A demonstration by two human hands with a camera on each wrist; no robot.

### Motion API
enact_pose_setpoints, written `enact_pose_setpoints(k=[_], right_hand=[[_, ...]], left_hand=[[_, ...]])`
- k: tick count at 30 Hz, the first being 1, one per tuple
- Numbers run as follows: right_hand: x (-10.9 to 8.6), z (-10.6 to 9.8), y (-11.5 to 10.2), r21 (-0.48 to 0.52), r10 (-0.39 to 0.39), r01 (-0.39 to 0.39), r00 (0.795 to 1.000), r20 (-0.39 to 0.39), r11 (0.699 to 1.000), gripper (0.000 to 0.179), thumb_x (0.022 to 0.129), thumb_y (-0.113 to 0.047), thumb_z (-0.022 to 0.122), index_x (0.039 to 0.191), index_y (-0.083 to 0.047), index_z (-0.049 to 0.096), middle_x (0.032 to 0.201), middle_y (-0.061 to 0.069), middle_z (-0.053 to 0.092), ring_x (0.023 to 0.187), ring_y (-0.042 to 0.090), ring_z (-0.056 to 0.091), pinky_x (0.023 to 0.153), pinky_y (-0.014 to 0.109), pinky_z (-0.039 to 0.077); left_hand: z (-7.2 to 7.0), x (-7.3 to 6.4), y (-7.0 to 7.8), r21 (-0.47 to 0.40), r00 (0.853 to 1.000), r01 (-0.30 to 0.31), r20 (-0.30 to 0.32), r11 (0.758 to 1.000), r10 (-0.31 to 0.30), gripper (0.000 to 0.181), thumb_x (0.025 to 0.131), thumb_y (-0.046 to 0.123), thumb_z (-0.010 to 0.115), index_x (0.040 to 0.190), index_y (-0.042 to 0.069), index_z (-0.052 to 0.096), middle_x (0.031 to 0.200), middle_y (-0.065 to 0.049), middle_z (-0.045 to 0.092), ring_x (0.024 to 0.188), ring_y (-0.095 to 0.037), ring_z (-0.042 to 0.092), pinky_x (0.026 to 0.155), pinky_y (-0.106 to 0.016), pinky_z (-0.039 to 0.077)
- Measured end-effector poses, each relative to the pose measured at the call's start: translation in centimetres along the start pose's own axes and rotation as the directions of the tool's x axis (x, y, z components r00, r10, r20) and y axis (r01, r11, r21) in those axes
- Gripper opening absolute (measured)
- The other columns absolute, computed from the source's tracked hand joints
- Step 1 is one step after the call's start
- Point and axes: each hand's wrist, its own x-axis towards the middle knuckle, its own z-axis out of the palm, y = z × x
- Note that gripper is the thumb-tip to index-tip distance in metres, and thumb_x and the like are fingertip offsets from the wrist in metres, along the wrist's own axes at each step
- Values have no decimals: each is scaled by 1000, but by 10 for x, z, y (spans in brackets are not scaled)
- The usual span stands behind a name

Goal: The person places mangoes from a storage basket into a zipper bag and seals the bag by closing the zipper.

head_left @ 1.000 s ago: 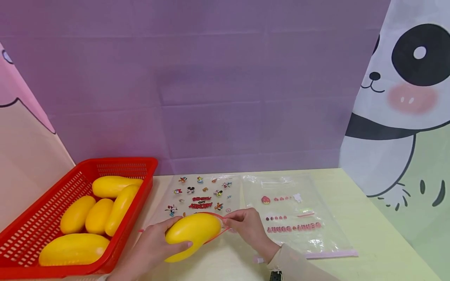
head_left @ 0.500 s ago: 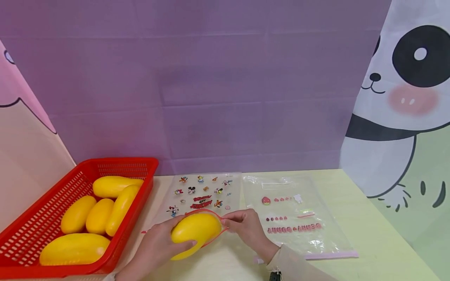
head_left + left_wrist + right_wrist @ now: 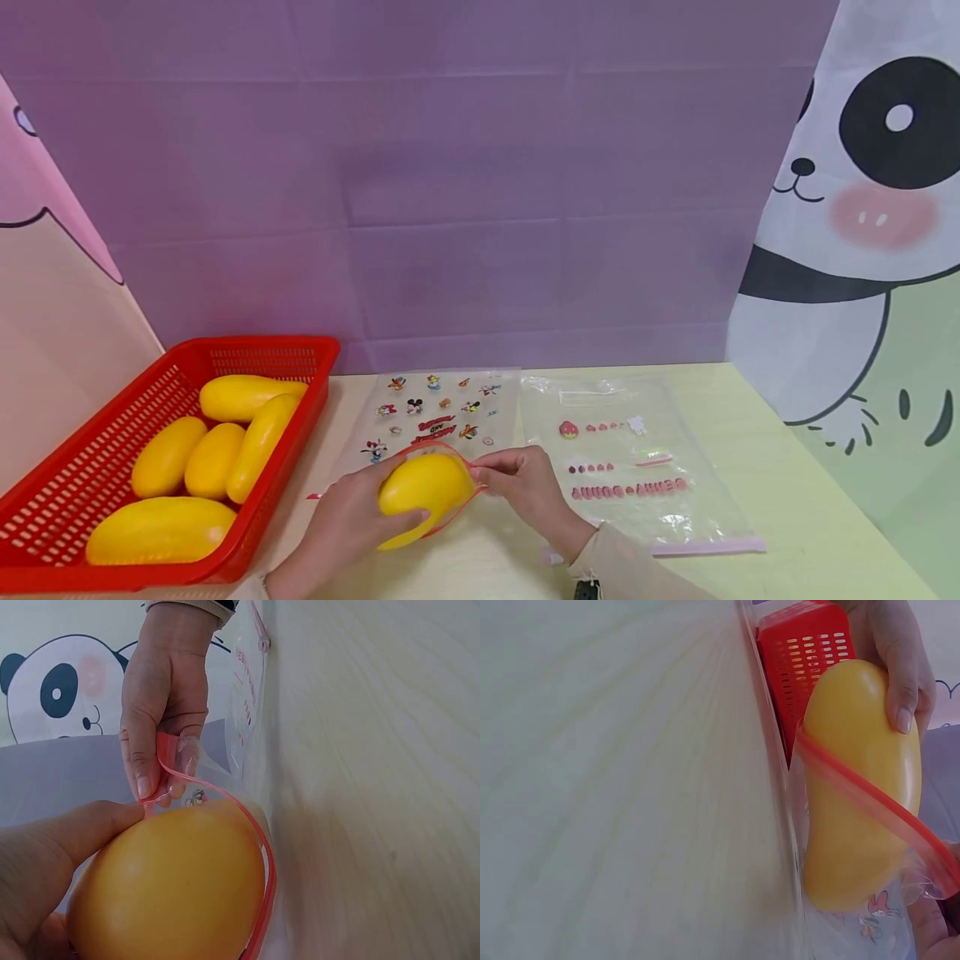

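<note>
My left hand [image 3: 352, 512] grips a smooth yellow mango [image 3: 426, 490] around its near end, with the thumb along its front side. A clear zip bag [image 3: 442, 404] with cartoon prints lies on the table, its red-edged mouth spread around the mango. In the right wrist view the red edge [image 3: 877, 802] crosses the mango [image 3: 855, 750], and the far end sits inside the clear film. Thumb and fingers of my right hand [image 3: 528, 490] pinch the right corner of that mouth. The left wrist view shows this pinching hand [image 3: 169, 697] just beyond the mango [image 3: 172, 885].
On the left stands a red slotted basket [image 3: 75, 577] holding several yellow mangoes [image 3: 161, 530]. Another clear bag [image 3: 626, 450], with pink prints and a lilac edge, lies flat at right. A purple cloth [image 3: 450, 167] hangs behind the table.
My left hand has moved the mango slightly to the right, further into the bag's mouth. The right hand keeps its pinch almost in the same place.
</note>
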Motion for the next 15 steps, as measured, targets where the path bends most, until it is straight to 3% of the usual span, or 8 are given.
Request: enact_pose_setpoints(k=[15], right_hand=[[2,-3,1,9,-16,16,1000,-17,1000,20,83,-8,70,94,9,71,90,26,69,64,3,65,62,22,56]], left_hand=[[13,8,7,-12,1000,-16,-14,1000,16,63,65,36,84,118,10,63,93,1,66,73,-12,50,64,-28,43]])
